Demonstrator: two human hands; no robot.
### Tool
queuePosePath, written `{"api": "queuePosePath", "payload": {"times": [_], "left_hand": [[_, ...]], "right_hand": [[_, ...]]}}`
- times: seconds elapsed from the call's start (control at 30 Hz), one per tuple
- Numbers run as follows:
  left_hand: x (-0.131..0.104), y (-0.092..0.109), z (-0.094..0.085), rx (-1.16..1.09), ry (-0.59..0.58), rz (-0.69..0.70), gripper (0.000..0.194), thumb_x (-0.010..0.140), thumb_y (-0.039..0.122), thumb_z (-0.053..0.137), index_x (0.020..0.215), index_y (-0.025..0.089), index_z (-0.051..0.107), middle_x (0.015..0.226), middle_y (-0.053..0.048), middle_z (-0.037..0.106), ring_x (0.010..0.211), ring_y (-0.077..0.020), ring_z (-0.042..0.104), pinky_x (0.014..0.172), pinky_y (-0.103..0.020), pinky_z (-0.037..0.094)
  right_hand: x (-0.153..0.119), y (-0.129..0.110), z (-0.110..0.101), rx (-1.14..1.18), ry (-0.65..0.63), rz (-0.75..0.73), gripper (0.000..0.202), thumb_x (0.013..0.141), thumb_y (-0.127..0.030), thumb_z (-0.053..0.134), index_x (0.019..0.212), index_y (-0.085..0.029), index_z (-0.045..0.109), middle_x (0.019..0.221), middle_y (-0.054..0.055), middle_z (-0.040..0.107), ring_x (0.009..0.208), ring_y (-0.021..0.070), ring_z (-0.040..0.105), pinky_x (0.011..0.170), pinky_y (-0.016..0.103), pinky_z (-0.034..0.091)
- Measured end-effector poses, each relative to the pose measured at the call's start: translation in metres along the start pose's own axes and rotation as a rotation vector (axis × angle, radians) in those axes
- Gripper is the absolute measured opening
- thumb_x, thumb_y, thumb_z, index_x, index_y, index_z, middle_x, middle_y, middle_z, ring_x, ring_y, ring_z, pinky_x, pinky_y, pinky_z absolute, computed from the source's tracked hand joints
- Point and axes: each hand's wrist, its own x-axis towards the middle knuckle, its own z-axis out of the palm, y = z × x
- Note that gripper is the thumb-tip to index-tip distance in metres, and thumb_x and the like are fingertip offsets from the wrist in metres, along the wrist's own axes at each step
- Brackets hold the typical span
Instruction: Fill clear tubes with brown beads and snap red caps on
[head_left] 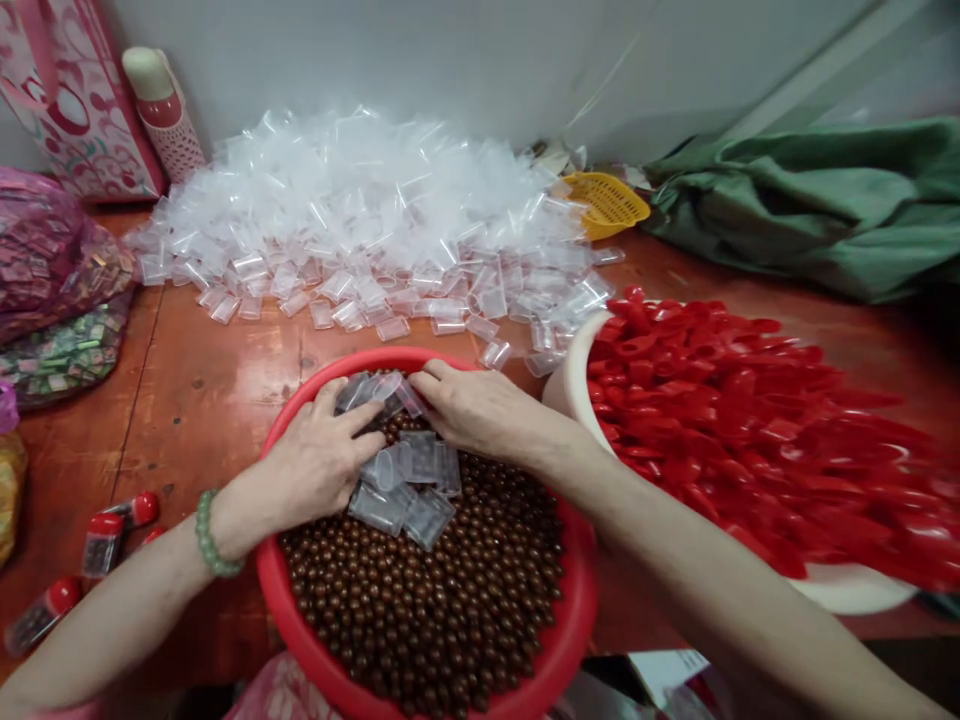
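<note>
A red basin (577, 590) holds a deep layer of small, shiny brown balls (427, 600). Several small, flat, clear plastic containers (379, 508) lie on the balls near the far side of the basin. My left hand (319, 460), with a green bead bracelet (212, 535) at its wrist, reaches in from the left. Its fingers are spread and touch the containers. From the right comes my right hand (472, 405), fingers bent together against the clear containers by the far rim. Its fingertips seem closed on one of these, partly hidden.
A big heap of clear containers (375, 220) lies behind the basin. At right, a white tub (577, 375) overflows with red plastic caps (735, 430). Capped containers (103, 543) lie at left, near filled bags (52, 250). A yellow basket (607, 203) and green cloth (817, 205) sit behind.
</note>
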Motion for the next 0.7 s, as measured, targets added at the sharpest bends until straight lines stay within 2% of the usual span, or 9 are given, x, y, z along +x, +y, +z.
{"api": "queuePosePath", "payload": {"times": [0.1,0.2,0.37,0.47,0.6,0.7], "left_hand": [[0.013,-0.006,-0.001,-0.158,-0.06,0.024,0.022,0.077,0.017,0.059,0.096,0.02,0.069,0.141,-0.009,0.05,0.123,-0.0338,0.049,0.102,-0.052,0.044],[0.021,-0.01,0.0,-0.289,-0.124,0.054,0.024,0.078,0.02,0.06,0.101,0.021,0.069,0.143,-0.008,0.046,0.122,-0.0284,0.052,0.107,-0.046,0.041],[0.028,-0.01,0.0,-0.305,-0.206,0.075,0.022,0.081,0.024,0.062,0.102,0.02,0.068,0.134,-0.01,0.052,0.123,-0.0279,0.053,0.108,-0.043,0.04],[0.028,-0.006,-0.004,-0.33,-0.265,0.081,0.023,0.084,0.027,0.063,0.106,0.021,0.068,0.137,-0.009,0.05,0.125,-0.0274,0.053,0.107,-0.04,0.042],[0.024,0.0,-0.01,-0.365,-0.251,0.076,0.033,0.092,0.035,0.055,0.122,0.023,0.06,0.153,-0.011,0.037,0.142,-0.0283,0.035,0.114,-0.043,0.034],[0.018,0.005,-0.016,-0.335,-0.222,0.053,0.031,0.094,0.033,0.051,0.123,0.022,0.059,0.156,-0.012,0.032,0.146,-0.0287,0.027,0.116,-0.047,0.029]], "right_hand": [[-0.011,0.005,0.002,-0.013,-0.066,0.077,0.026,0.095,-0.023,0.037,0.108,-0.013,0.057,0.101,0.016,0.065,0.08,0.024,0.066,0.058,0.031,0.042],[-0.024,0.011,0.006,0.051,-0.119,0.099,0.025,0.095,-0.031,0.04,0.102,-0.014,0.057,0.095,0.014,0.067,0.082,0.0256,0.067,0.063,0.032,0.044],[-0.047,0.012,0.009,0.076,-0.174,0.164,0.03,0.094,-0.041,0.041,0.092,-0.017,0.059,0.086,0.013,0.07,0.077,0.0258,0.067,0.064,0.034,0.042],[-0.059,0.008,0.009,0.058,-0.19,0.225,0.034,0.095,-0.043,0.038,0.088,-0.017,0.06,0.079,0.013,0.07,0.07,0.026,0.067,0.062,0.034,0.04],[-0.077,-0.003,0.003,-0.061,-0.149,0.308,0.033,0.094,-0.044,0.044,0.09,-0.016,0.061,0.073,0.012,0.07,0.067,0.028,0.067,0.054,0.033,0.036],[-0.089,-0.017,-0.01,-0.117,0.018,0.331,0.025,0.094,-0.038,0.046,0.089,-0.018,0.059,0.071,0.008,0.067,0.063,0.0259,0.066,0.048,0.031,0.032]]}}
